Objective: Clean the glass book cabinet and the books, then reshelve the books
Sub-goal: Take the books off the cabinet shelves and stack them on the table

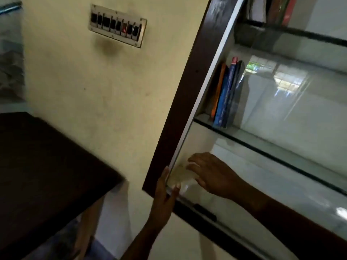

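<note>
The glass book cabinet (187, 102) hung on the cream wall (112, 94), its dark wooden frame running slantwise through the tilted head view. Both hands were at its lower left corner. The left hand (163, 201) was released, its fingers straight and laid along the edge where the frame meets the glass door (281, 132), with the thumb against the glass. The right hand (212, 175) reached in from the right and rested on the pane just beside it, fingers loosely spread and grasping nothing that could be made out (a pale patch lay under the fingertips, but whether it was a reflection or something else I cannot tell).

Behind the glass, a few books (224, 98) stood at the left end of the middle shelf, orange, blue and dark spines leaning against the side wall. More books (266, 8) showed on the shelf above, blurred at the top of the view. A small dark pull (205, 212) sat on the bottom rail near the left hand.

On the wall to the left of the cabinet was a switchboard (117, 25) with a row of dark switches, and below it a dark counter (47, 156).
</note>
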